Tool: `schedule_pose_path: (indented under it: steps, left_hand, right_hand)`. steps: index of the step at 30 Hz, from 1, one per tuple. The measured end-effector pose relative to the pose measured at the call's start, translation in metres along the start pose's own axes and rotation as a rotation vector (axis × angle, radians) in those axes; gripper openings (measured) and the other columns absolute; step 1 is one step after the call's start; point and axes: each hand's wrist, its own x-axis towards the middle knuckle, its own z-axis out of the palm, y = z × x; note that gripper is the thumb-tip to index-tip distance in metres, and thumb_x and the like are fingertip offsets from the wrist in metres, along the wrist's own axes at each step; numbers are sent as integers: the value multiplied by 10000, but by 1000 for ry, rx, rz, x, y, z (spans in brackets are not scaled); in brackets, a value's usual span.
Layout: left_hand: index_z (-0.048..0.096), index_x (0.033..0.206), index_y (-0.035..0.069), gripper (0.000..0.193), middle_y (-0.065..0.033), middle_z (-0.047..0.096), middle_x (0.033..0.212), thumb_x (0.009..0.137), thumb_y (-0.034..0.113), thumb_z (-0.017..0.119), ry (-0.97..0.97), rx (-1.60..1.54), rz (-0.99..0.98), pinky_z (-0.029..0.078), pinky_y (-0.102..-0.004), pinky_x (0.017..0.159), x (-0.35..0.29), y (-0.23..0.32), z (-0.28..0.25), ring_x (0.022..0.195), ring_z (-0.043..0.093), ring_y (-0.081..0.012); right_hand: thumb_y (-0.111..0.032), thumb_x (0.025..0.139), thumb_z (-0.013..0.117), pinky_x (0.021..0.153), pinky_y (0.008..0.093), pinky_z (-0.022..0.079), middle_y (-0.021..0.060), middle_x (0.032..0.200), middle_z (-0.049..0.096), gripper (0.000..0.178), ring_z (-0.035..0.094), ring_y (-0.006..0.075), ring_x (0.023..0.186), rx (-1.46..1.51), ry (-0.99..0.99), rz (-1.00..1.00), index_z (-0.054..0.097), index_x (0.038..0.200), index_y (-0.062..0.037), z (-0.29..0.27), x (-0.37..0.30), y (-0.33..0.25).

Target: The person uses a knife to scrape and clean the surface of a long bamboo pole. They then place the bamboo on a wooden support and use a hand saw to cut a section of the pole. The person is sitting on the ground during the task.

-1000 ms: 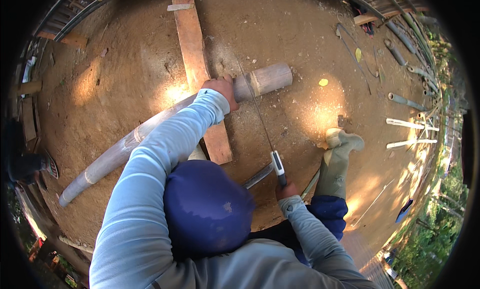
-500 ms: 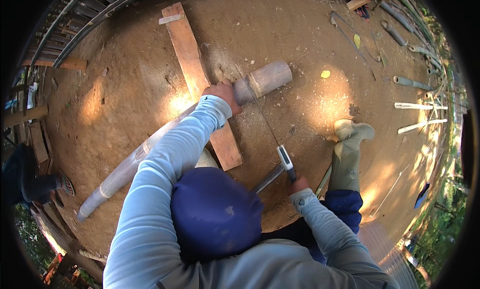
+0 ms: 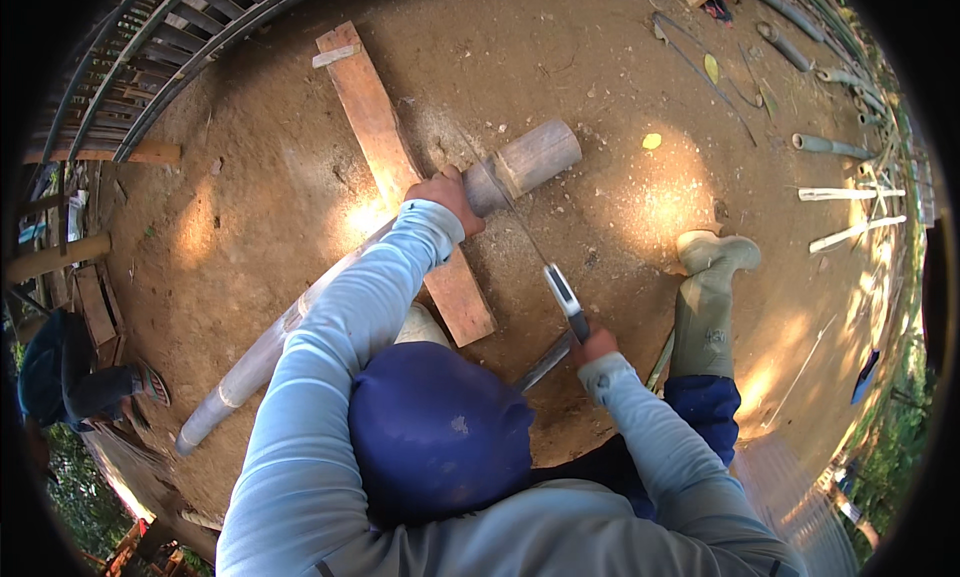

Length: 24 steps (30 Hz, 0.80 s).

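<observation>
A thick grey-brown bamboo pole [image 3: 548,155] lies slantwise across a rough wooden plank [image 3: 370,117] on the ground. My left hand [image 3: 448,199] is closed over the pole where it crosses the plank. The handsaw [image 3: 562,289] has a light and dark handle, which my right hand [image 3: 594,345] grips. Its thin blade, seen nearly edge-on, crosses the pole just right of my left hand, at a pale band. How deep the blade sits cannot be made out. My blue-clad left knee [image 3: 440,422] rises between my forearms, near the pole.
My right boot [image 3: 703,307] stands to the right on bare soil. A grey bar [image 3: 545,362] lies beside my right hand. Bamboo pieces [image 3: 830,145] line the right side; a slatted structure [image 3: 130,67] stands far left. Another person's sandalled foot [image 3: 155,385] is at the left.
My right hand has pushed the saw forward and slightly left along its cut line. My left hand keeps its hold on the bamboo pole. The view has shifted a little.
</observation>
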Motion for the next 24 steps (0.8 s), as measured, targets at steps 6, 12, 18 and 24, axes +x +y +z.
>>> schedule_pose_path:
  steps: [6, 12, 18, 24]
  left_hand:
    - [415, 1277, -30, 826, -202, 625, 1184, 683, 450, 730, -40, -38, -2, 501, -385, 923, 1, 1, -10, 1087, 631, -321]
    - [407, 1285, -43, 841, -199, 626, 1181, 682, 445, 733, -1, -10, 21, 497, -379, 928, -2, -1, 2, 1094, 627, -324]
    - [405, 1295, -40, 850, -197, 630, 1179, 683, 451, 731, 0, 3, 28, 493, -388, 934, 7, 1, -6, 1081, 637, -313]
    - [425, 1279, -37, 833, -201, 625, 1193, 679, 452, 732, 37, -9, 13, 501, -391, 922, -1, -3, -2, 1072, 641, -309]
  right_hand:
    - [-164, 828, 602, 808, 465, 509, 268, 952, 651, 350, 622, 440, 945, 1, -37, -124, 585, 1153, -37, -29, 26, -81]
    - [-152, 799, 628, 865, 472, 489, 249, 971, 658, 302, 615, 431, 989, -39, -29, -6, 634, 1090, -72, -5, -27, 55]
    - [-158, 833, 590, 823, 467, 500, 276, 981, 642, 336, 608, 442, 975, -40, -66, -100, 590, 1151, -48, -32, 51, -93]
    - [-195, 862, 574, 855, 457, 503, 274, 985, 649, 341, 614, 433, 1002, -9, 5, -98, 618, 1177, -73, -14, -34, 58]
